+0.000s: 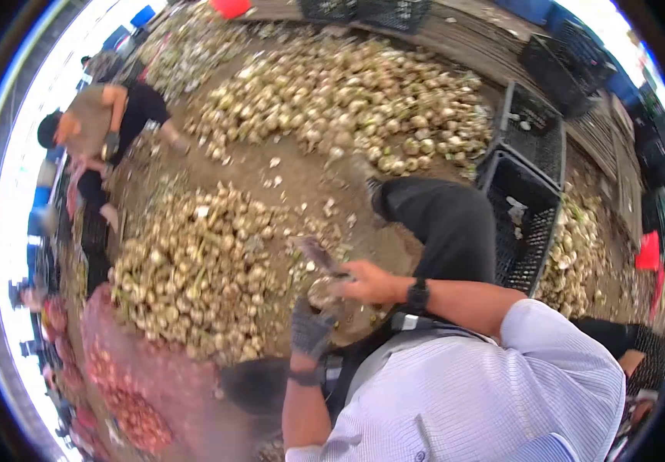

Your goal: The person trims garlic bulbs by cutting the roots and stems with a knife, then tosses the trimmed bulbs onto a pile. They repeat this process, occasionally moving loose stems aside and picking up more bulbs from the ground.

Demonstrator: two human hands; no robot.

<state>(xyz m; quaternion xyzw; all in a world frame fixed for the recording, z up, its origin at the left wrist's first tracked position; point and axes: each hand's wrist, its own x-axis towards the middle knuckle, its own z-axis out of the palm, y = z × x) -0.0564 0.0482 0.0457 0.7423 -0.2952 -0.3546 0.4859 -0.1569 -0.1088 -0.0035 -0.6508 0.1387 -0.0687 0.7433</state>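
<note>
My right hand (369, 282), bare with a dark watch at the wrist, is closed round the handle of a wide-bladed knife (315, 252). The blade points up and away to the left and is slightly blurred. Just below it, my left hand (313, 331) in a grey glove grips a pale garlic bulb (321, 292). The two hands are close together, and the right fingers partly cover the bulb. In front of them lies a heap of garlic bulbs (201, 269), some with stalk ends, with pale scraps scattered on the dirt.
A larger garlic heap (348, 92) spreads beyond my knee. Black plastic crates (519, 223) stand on my right, scraps in the nearest. A pink mesh sack (147, 369) lies at lower left. Another person (94, 123) bends over at the far left. Wooden planks (486, 42) border the back.
</note>
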